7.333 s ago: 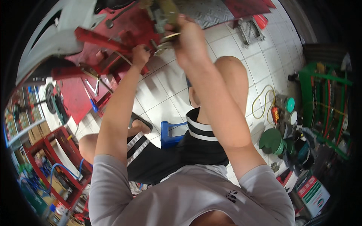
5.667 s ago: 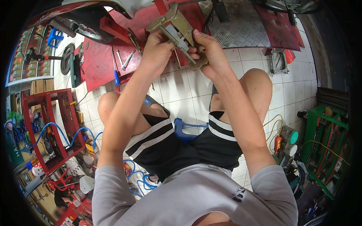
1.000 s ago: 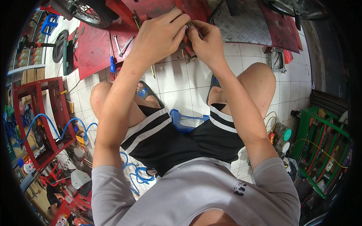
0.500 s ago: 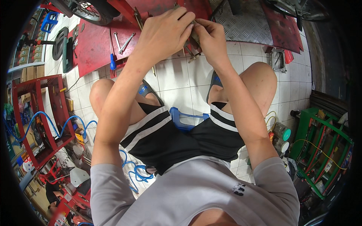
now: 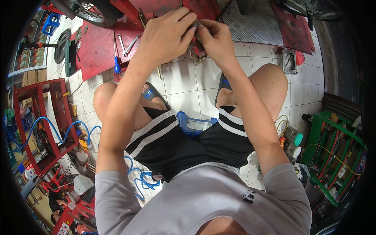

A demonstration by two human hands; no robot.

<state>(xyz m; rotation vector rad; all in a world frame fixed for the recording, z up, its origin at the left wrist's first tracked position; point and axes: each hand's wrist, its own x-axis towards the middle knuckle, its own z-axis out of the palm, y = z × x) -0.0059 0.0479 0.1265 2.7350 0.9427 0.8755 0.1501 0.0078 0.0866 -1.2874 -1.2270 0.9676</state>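
Observation:
My left hand (image 5: 166,37) and my right hand (image 5: 217,43) meet at the top centre, both closed on a metal bracket (image 5: 197,36) that they mostly hide. My left hand covers it from above, fingers bent over it; my right thumb presses on its side. What my fingertips are working on is hidden. Just beyond them is a red metal platform (image 5: 96,51), with a blue-handled screwdriver (image 5: 116,64) and two wrenches (image 5: 131,46) lying on it to the left of my left hand.
A motorbike wheel (image 5: 90,11) stands at top left, a tread plate (image 5: 254,29) at top right. A blue stool (image 5: 190,127) is under me. A red rack (image 5: 39,92) and coiled blue hose (image 5: 145,180) lie left, a green rack (image 5: 317,137) right; another person (image 5: 55,201) is at lower left.
Since several seconds ago, my hands have turned over the bracket, hiding most of it. In the last second both hands have shifted only slightly, still together on it.

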